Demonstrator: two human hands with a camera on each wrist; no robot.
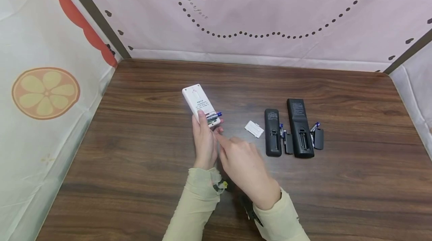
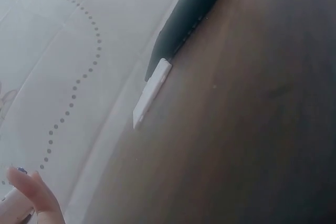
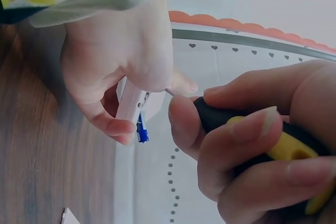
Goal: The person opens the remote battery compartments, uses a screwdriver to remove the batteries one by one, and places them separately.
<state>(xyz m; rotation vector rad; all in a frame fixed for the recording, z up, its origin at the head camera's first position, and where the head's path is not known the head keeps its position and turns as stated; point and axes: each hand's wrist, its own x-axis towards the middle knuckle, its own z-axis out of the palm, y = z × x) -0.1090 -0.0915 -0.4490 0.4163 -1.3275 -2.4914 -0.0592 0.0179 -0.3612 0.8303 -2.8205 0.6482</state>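
My left hand (image 1: 205, 145) grips a white remote control (image 1: 195, 98), its back facing up and its lower end near the wrist. From its battery compartment, a blue-ended battery (image 1: 215, 116) sticks out at a tilt. My right hand (image 1: 244, 162) holds a screwdriver (image 3: 215, 116) with a black and yellow handle, index finger and thumb near its front. The thin shaft points at the lower end of the remote; whether the tip touches is hidden. A white battery cover (image 1: 254, 129) lies on the table, right of the hands.
On the brown wooden table (image 1: 141, 151), a smaller black remote (image 1: 272, 132) and a larger black remote (image 1: 299, 128) lie with compartments exposed. Batteries and black covers (image 1: 318, 138) rest beside them. Pink and white cloth walls (image 1: 270, 16) stand behind and at the sides.
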